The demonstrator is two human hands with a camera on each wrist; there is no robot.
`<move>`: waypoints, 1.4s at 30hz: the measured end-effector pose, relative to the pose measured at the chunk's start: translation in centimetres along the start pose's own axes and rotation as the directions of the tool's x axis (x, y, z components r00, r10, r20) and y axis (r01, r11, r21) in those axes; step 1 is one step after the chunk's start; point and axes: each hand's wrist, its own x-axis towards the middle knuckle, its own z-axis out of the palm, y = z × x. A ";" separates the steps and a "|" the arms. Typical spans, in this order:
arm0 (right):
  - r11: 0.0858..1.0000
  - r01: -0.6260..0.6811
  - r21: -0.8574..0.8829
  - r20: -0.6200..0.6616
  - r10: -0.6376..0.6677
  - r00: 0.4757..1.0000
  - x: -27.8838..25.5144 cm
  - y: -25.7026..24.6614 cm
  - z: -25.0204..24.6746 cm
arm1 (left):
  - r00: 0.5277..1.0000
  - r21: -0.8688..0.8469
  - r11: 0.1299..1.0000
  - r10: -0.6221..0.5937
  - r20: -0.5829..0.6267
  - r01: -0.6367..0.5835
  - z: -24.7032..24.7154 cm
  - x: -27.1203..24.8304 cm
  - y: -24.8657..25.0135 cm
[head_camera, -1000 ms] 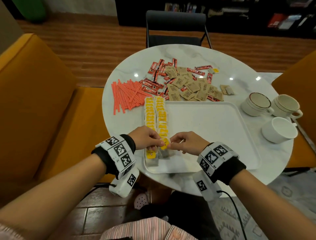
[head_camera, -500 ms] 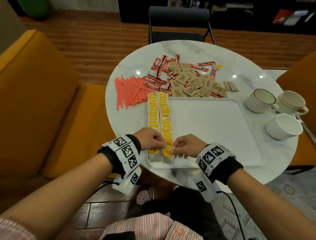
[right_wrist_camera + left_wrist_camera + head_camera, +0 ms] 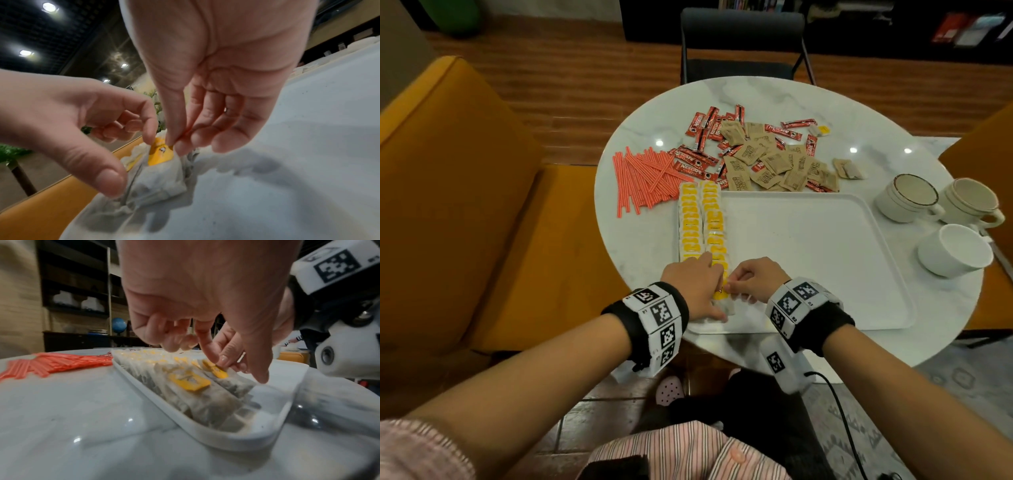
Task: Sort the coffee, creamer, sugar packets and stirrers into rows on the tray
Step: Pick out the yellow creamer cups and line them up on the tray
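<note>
Two rows of white sachets with yellow tags (image 3: 702,222) fill the left side of the white tray (image 3: 808,260). At the near end of the right row, my right hand (image 3: 736,282) pinches the yellow tag (image 3: 160,154) of the last sachet (image 3: 162,175) between thumb and fingers. My left hand (image 3: 709,284) holds the same sachet, its forefinger on the tag (image 3: 218,372) and its thumb (image 3: 109,181) on the near edge. Orange stirrers (image 3: 643,178), red coffee sticks (image 3: 690,164) and brown sugar packets (image 3: 774,164) lie on the table beyond the tray.
Three cups (image 3: 907,198) (image 3: 976,202) (image 3: 955,253) stand right of the tray on the round marble table (image 3: 647,246). One yellow-tagged sachet (image 3: 820,130) lies far back. A dark chair (image 3: 739,44) stands behind the table and orange seats flank it.
Both hands have come toward me along the right row and set the held sachet down at its near end. The view has tilted slightly.
</note>
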 end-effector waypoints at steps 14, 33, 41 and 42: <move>0.996 -0.031 0.080 -0.043 0.035 0.998 0.4 0.4 -0.7 | 1.000 0.027 0.999 -0.022 0.000 0.022 0.1 1.2 -0.1; 0.945 -0.197 0.261 -0.344 0.282 0.896 8.6 0.3 -20.3 | 1.000 -0.470 0.882 -0.008 -0.015 0.000 -12.3 15.8 1.6; 0.840 -0.443 -0.313 -0.330 0.341 0.880 13.4 0.6 -27.3 | 0.995 -0.582 0.807 -0.086 0.052 0.100 -14.8 24.5 2.7; 0.789 -0.442 -0.426 -0.312 0.331 0.891 13.9 0.7 -27.6 | 0.993 -0.598 0.793 -0.098 0.062 0.116 -14.8 25.4 2.7</move>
